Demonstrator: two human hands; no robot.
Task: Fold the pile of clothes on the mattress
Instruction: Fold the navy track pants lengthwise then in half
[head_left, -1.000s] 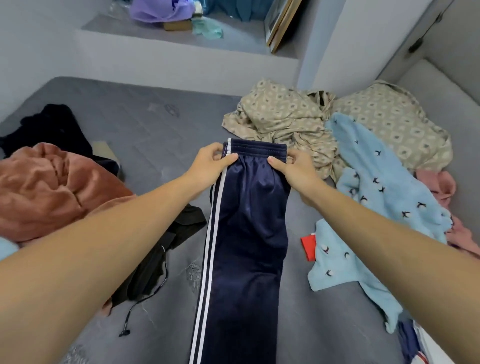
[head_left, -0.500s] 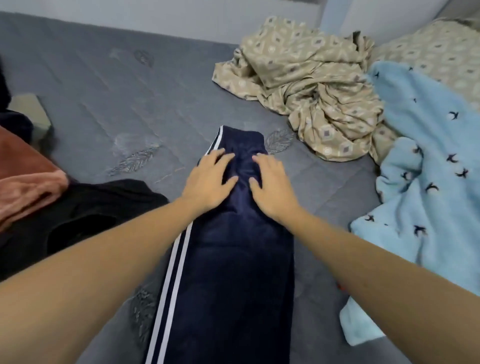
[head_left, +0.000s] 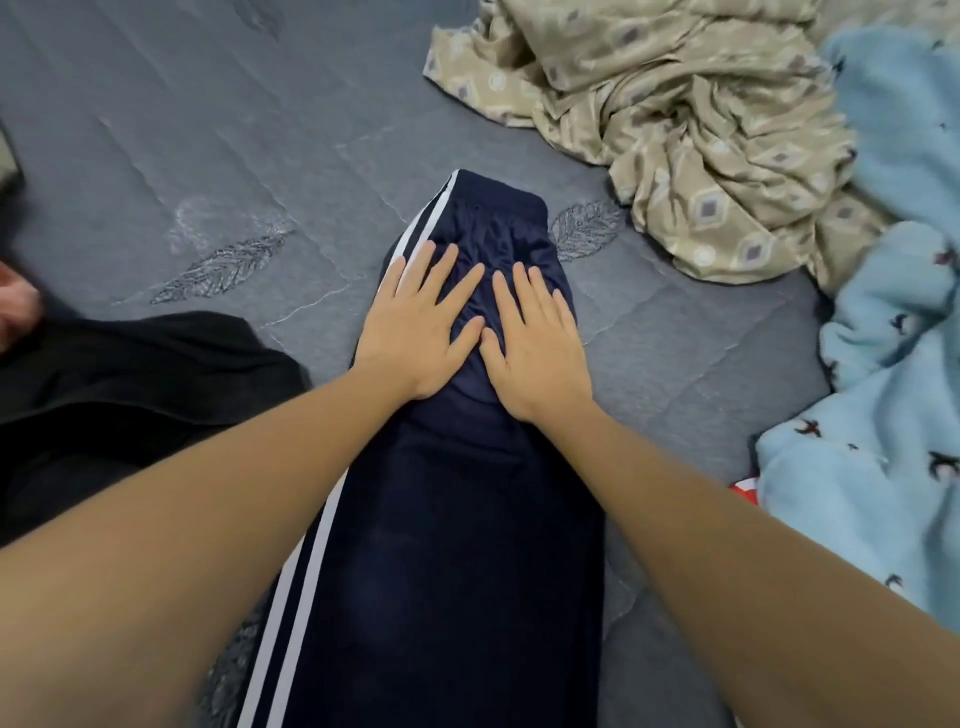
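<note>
**Inspector:** Starting at the left edge, what lay on the grey quilted mattress?

**Assistant:** A black garment was bunched at the left side, with a small patch of pinkish-brown fabric just beyond it at the frame edge. Neither touched the trousers.

**Inspector:** And the centre?

**Assistant:** The navy track trousers lay flat and lengthwise on the mattress, waistband at the far end, two white stripes running down their left edge. The left hand rested palm-down on the upper part, just below the waistband, fingers straight and spread, grasping nothing. Its outer edge lay over the stripes.

**Inspector:** The other hand?

**Assistant:** The right hand lay flat beside it on the same cloth, fingers extended and slightly apart, likewise gripping nothing. The two thumbs were near each other, almost touching. Small creases showed in the fabric between the hands.

**Inspector:** To the right?

**Assistant:** A crumpled beige patterned cloth sat at the far right, apart from the trousers. A light blue fleece with small dark bird prints lay along the right edge, and a red scrap showed at its lower border.
</note>
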